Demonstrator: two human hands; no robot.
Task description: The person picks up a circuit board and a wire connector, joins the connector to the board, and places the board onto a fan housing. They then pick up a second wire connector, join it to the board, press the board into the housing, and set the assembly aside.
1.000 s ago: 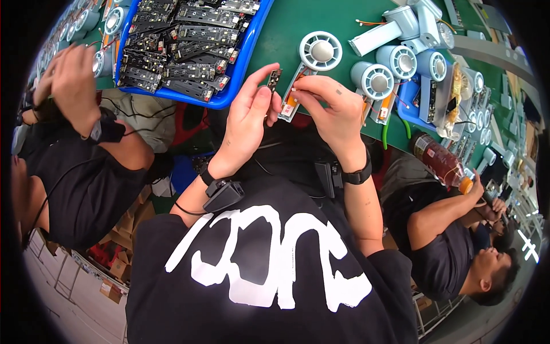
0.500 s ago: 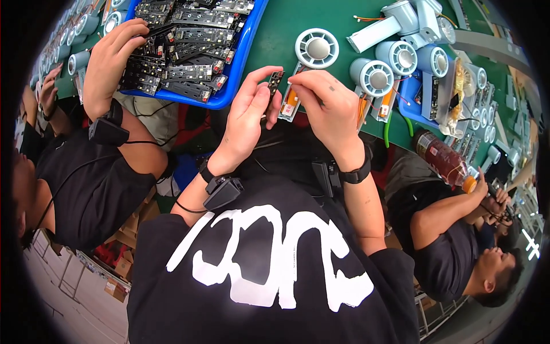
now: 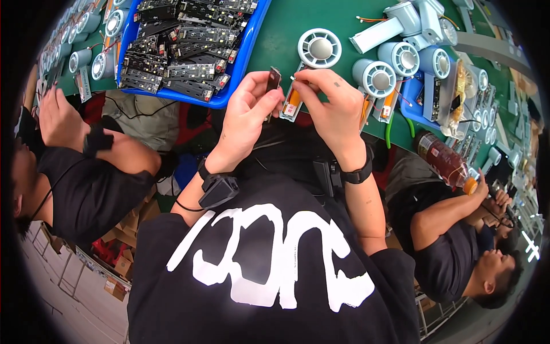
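Observation:
My left hand (image 3: 245, 117) is closed on a small black circuit board (image 3: 274, 80), held upright between thumb and fingers. Just right of it lies a pale blue handheld fan (image 3: 319, 48) with its round grille facing up. The fan's handle points toward me and is open, showing an orange battery (image 3: 293, 98) inside. My right hand (image 3: 335, 109) is closed in a pinch over the upper part of that handle, and its fingertips hide whatever they grip. The board and the handle are close together but look apart.
A blue tray (image 3: 232, 94) full of black circuit boards stands at the far left on the green table (image 3: 281, 34). More fans (image 3: 375, 77) crowd the right, near a smaller blue tray (image 3: 409, 94), a green cable (image 3: 388, 133) and a bottle (image 3: 444, 157). Co-workers sit on both sides.
The circuit board in my left hand has turned, showing a darker, plainer face. My right hand stays at the handle. The left co-worker's hand has withdrawn from the blue tray.

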